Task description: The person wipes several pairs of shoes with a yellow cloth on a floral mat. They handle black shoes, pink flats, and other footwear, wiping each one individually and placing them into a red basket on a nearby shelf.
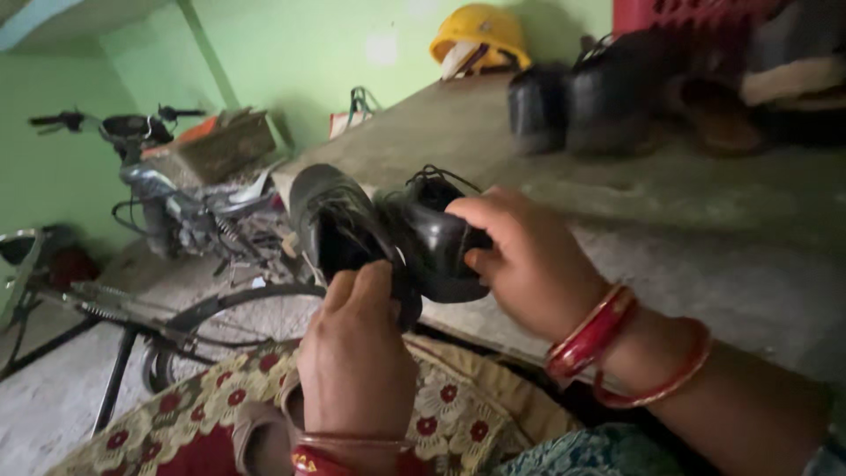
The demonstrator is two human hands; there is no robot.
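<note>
My left hand [354, 353] grips one black lace-up shoe [333, 222] by its edge, thumb and fingers closed on it. My right hand [529, 257] clasps a second black shoe [434, 238] from the right, fingers wrapped over its top. Both shoes are held side by side above the near corner of a grey concrete ledge [705, 247]. Red bangles circle both of my wrists.
More dark shoes [608, 92] and a yellow hard hat [480, 35] sit at the back of the ledge. A motorcycle [176, 203] and a bicycle [167, 326] stand on the left by the green wall. A floral cloth [441, 414] lies below my hands.
</note>
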